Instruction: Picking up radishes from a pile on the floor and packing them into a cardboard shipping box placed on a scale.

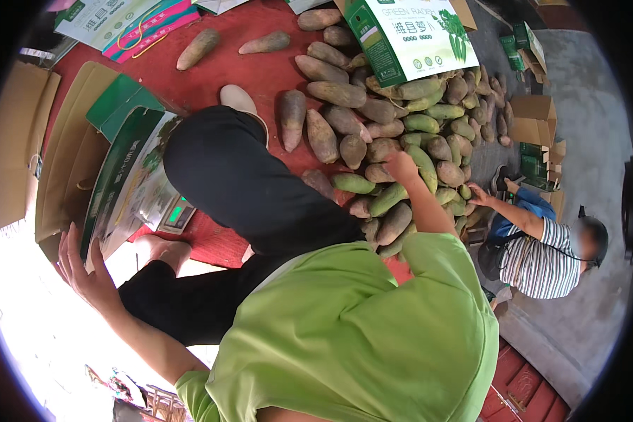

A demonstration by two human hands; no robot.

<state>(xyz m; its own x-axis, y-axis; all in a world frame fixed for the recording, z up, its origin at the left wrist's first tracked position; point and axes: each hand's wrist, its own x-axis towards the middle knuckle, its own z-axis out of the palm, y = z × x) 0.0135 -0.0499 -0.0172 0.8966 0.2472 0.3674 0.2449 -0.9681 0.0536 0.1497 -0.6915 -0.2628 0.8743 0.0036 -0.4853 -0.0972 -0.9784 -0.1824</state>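
Note:
My right hand (401, 169) reaches into the pile of radishes (344, 119), its fingers curled together over a brownish radish (378, 174); the fingertips are partly hidden. Green radishes (389, 200) lie right beside it. My left hand (84, 276) has its fingers spread at the near edge of an open cardboard box (74, 155) with green flaps. That box and a printed white and green carton (141, 169) stand at my left, by a scale (178, 214) with a lit green display.
A white and green carton (422, 42) sits on the far side of the pile. Loose radishes (198, 49) lie on the red floor covering (246, 70). Gift boxes (126, 21) stand far left. At right a person in a striped shirt (541, 257) reaches toward the pile, near brown boxes (533, 119).

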